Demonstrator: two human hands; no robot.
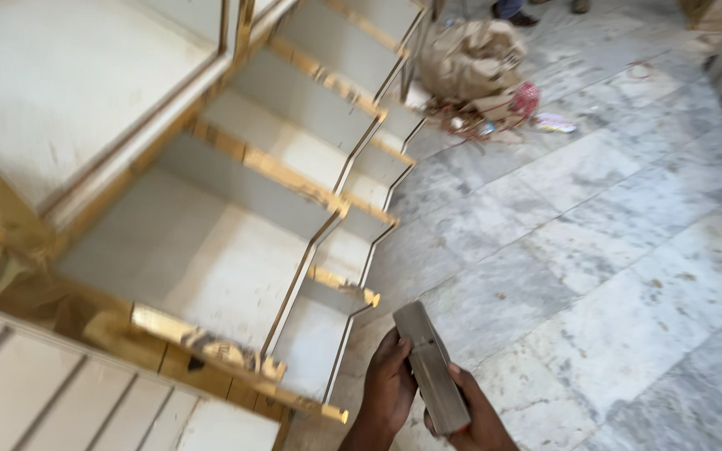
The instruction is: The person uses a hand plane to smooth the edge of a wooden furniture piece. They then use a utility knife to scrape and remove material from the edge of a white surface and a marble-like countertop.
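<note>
Hands meet low at six o'clock: our left hand (390, 380) and right hand (476, 418) both wrap a grey block (430, 367), fingers curled on its sides, over the marble floor (612, 250). Gold-trimmed shelves (294, 192) stand at ten o'clock, a sack (470, 54) at twelve.

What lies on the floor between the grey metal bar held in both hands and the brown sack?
In the head view, only bare marble floor separates the metal bar from the brown sack.
</note>
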